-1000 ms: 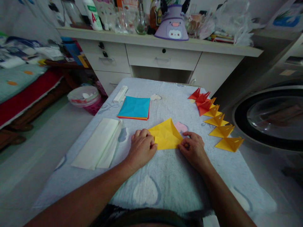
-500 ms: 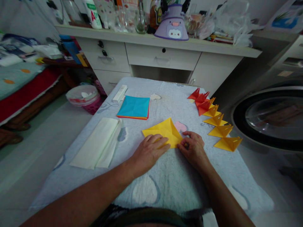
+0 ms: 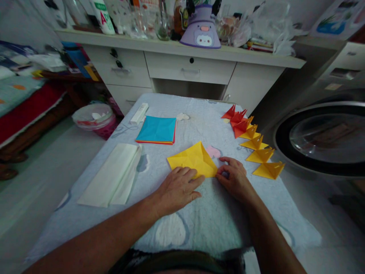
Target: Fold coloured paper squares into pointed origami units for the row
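A folded yellow paper (image 3: 191, 160) lies on the pale blue cloth (image 3: 199, 213) that covers the table. My left hand (image 3: 178, 189) rests flat, fingers stretched out, with its fingertips on the paper's near edge. My right hand (image 3: 234, 178) is curled beside the paper's right corner, thumb and fingers pinched on that corner. A small pink piece (image 3: 213, 151) shows just behind the paper.
A stack of coloured sheets, blue on top (image 3: 156, 130), lies further back. White folded paper (image 3: 111, 176) lies left. A row of folded red and yellow pieces (image 3: 255, 144) runs along the right edge. A white desk (image 3: 182, 68), a lined pink bin (image 3: 92, 118) and a washing-machine door (image 3: 322, 139) surround the table.
My left hand has slid from the paper's left corner to its near edge and flattened out. The paper now lies spread flatter and wider. My right hand stayed at the right corner.
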The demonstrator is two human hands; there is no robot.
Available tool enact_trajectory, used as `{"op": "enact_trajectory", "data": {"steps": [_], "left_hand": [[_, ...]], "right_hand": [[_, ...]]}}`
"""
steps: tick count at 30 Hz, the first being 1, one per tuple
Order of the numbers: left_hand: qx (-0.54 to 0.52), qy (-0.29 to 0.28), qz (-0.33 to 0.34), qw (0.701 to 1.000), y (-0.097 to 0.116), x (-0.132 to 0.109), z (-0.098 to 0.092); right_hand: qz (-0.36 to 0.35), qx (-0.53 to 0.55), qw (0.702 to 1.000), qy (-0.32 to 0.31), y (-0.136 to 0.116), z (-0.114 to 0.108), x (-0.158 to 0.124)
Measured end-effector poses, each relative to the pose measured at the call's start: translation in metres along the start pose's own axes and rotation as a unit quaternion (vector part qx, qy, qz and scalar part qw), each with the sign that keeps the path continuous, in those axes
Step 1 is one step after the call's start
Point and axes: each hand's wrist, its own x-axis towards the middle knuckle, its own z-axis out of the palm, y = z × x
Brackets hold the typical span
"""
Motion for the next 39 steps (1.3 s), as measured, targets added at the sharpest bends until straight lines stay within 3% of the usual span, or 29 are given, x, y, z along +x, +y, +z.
{"op": "enact_trajectory", "data": {"steps": [12,32,35,39], "left_hand": [[0.037,-0.002,-0.007,0.999,0.003,0.0,0.005],[-0.019,0.001,0.036,0.999,0.005,-0.001,0.009],[-0.027,0.031,0.004,0.999,0.002,-0.001,0.011],[-0.058,0.143,-0.114,0.981,-0.006,0.004,0.015]], "right_hand": [[-0.012,0.023,1.0,-0.012,0.005,-0.002,0.001],[0.008,-0.001,1.0,-0.008,0.001,0.001,0.001],[0.002,-0.003,1.0,-0.012,0.001,0.0,0.0],[-0.008,-0.005,1.0,-0.013,0.001,-0.001,-0.001]]}}
